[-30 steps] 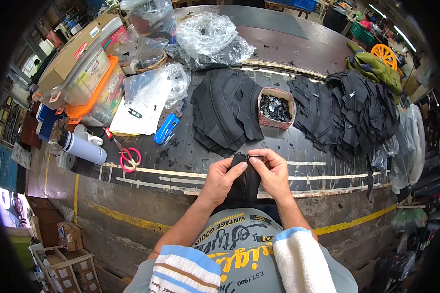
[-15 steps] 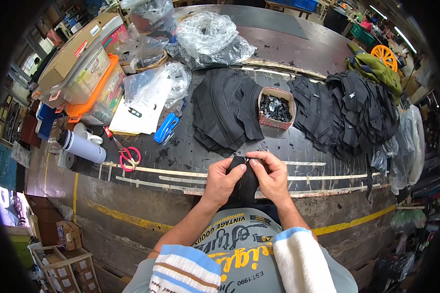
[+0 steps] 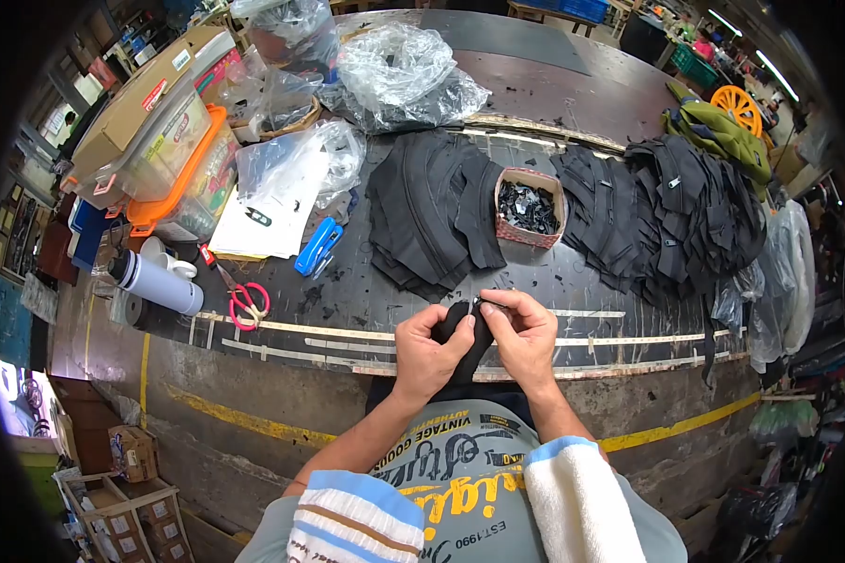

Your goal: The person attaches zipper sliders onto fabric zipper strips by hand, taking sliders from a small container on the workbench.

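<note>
My left hand (image 3: 426,343) is closed on a black zippered fabric piece (image 3: 466,352), thumb pressed over its upper end. Facing it, my right hand (image 3: 521,340) pinches at the same upper end, where a small shiny bit shows between the fingertips; its exact form is too small to tell. The fabric hangs down between my hands at the table's front edge. Just beyond lies a stack of black zippered fabric panels (image 3: 422,216). A patterned box (image 3: 528,235) of small black pieces stands beside that stack.
More black zippered pieces (image 3: 685,211) are heaped at the right. Pink-handled scissors (image 3: 250,305), a blue stapler (image 3: 319,247) and a lavender bottle (image 3: 164,284) lie on the left. Plastic bins (image 3: 183,174) and clear bags (image 3: 394,70) stand farther back.
The fabric's upper end has bent and bunched toward my left hand. My right fingertips have shifted slightly right, and a narrow gap shows between the two hands.
</note>
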Motion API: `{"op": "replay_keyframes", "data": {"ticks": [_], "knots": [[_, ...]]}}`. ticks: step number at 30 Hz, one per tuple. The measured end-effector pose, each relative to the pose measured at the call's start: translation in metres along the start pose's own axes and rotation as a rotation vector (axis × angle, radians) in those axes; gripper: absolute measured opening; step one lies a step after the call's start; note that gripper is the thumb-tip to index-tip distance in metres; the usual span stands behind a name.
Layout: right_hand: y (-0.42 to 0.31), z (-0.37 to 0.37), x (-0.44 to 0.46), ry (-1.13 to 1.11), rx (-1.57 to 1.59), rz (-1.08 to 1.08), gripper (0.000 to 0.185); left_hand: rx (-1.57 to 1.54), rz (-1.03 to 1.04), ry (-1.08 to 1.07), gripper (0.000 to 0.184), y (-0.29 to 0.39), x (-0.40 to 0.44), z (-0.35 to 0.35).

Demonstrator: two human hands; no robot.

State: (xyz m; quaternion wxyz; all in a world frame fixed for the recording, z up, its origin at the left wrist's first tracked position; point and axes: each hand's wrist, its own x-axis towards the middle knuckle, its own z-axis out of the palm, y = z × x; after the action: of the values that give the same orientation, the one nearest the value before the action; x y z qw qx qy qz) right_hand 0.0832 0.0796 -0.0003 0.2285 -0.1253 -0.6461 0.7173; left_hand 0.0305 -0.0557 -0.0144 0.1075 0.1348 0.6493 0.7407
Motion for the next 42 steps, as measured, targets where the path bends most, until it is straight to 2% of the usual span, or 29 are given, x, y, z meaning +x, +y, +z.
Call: {"op": "replay_keyframes", "data": {"ticks": [11, 16, 21, 25, 26, 30, 35, 42], "knots": [[0.004, -0.003, 0.000, 0.003, 0.031, 0.055, 0.018, 0.117, 0.068, 0.022, 0.014, 0.003, -0.002, 0.001], [0.012, -0.005, 0.003, -0.057, 0.017, -0.097, 0.017, 0.123, 0.080, 0.029, 0.015, 0.004, -0.002, 0.001], [0.010, -0.005, 0.003, -0.096, 0.002, -0.052, 0.017, 0.012, 0.007, -0.003, 0.009, 0.003, -0.002, 0.000], [0.011, -0.003, 0.004, -0.068, 0.024, 0.028, 0.018, -0.214, -0.042, -0.027, 0.003, 0.003, 0.001, 0.003], [0.011, -0.004, 0.004, -0.067, 0.024, 0.029, 0.018, -0.214, -0.043, -0.027, 0.003, 0.001, 0.002, 0.002], [0.012, -0.006, 0.004, -0.106, 0.042, 0.071, 0.020, -0.557, -0.275, -0.117, 0.006, -0.010, 0.005, -0.007], [0.007, -0.004, 0.004, -0.154, 0.099, 0.121, 0.019, -0.609, -0.362, -0.255, 0.012, -0.009, 0.012, -0.016], [0.011, -0.005, 0.006, -0.183, 0.093, 0.105, 0.019, -0.387, -0.226, -0.265, 0.011, -0.012, 0.016, -0.016]]}}
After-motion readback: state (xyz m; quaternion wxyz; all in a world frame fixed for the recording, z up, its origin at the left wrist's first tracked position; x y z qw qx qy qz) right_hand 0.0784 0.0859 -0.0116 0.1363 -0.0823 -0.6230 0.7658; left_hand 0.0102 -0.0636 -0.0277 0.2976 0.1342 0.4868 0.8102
